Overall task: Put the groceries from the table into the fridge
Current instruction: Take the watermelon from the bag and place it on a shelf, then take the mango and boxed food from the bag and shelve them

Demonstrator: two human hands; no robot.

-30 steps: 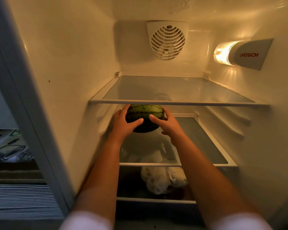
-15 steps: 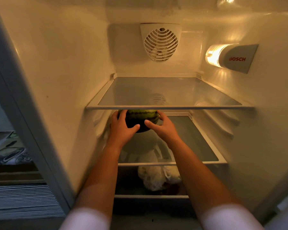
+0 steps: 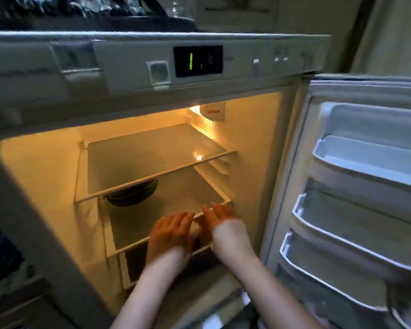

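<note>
The striped green watermelon [image 3: 132, 194] lies on the fridge's middle glass shelf [image 3: 176, 198], at its back left, partly hidden by the upper shelf [image 3: 152, 153]. My left hand [image 3: 171, 230] and my right hand [image 3: 220, 216] are at the front edge of the middle shelf, fingers straight and holding nothing. Both hands are apart from the melon. The image is blurred by motion.
The fridge door [image 3: 361, 210] stands open on the right with several bare door racks. A control panel with a green display [image 3: 198, 61] runs above the compartment. The lamp [image 3: 207, 112] glows at the upper right wall. A drawer front [image 3: 138, 262] sits under the middle shelf.
Both hands have let go of the watermelon and drawn back to the shelf's front edge. The melon stays on the middle shelf. My head has pulled back out of the fridge.
</note>
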